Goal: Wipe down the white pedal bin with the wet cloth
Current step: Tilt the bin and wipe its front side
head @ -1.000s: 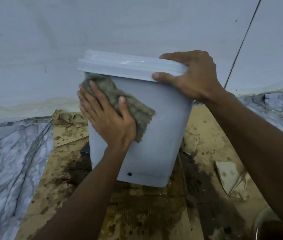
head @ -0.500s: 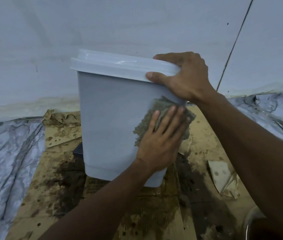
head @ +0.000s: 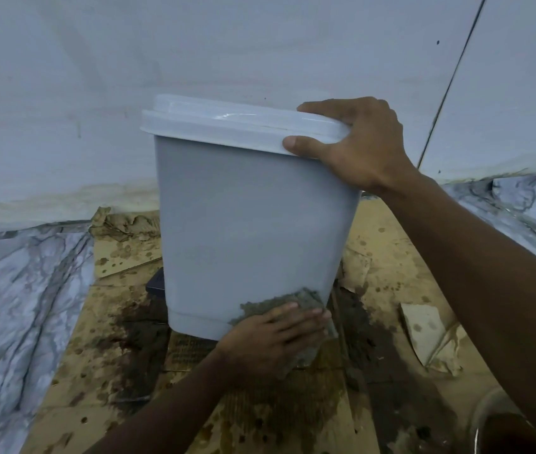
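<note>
1. A white plastic pedal bin [head: 247, 224] with a closed white lid [head: 237, 122] stands in the centre of the frame, tilted so that its top leans toward the upper left.
2. The bin rests on a stained, wet sheet of brown cardboard [head: 103, 388] that covers the lower middle of the frame.
3. The right hand [head: 358, 142] sits at the upper right corner of the bin, clamped over the lid's edge: the thumb lies along the front rim and the fingers curl over the top.
4. The left hand [head: 270, 339] is at the bin's lower right corner, below centre of the frame, fingers held together and laid flat.
5. Under that palm lies a grey-green wet cloth [head: 296, 301], pressed against the bin's front wall just above the base; its frayed edge shows above the fingertips, and another part hangs below the hand.
6. A small black part [head: 157, 283] shows at the bin's lower left, behind the body.
7. Marbled grey-and-white flooring [head: 14, 290] lies at the left and right of the frame, beside the cardboard.
8. A white wall [head: 194, 44] fills the upper half of the frame, behind the bin.
9. Torn pieces of cardboard [head: 430, 335] lie at the lower right, apart from the bin.
10. A curved rim of a round container [head: 483, 411] shows at the bottom right corner, partly hidden by the right forearm.
</note>
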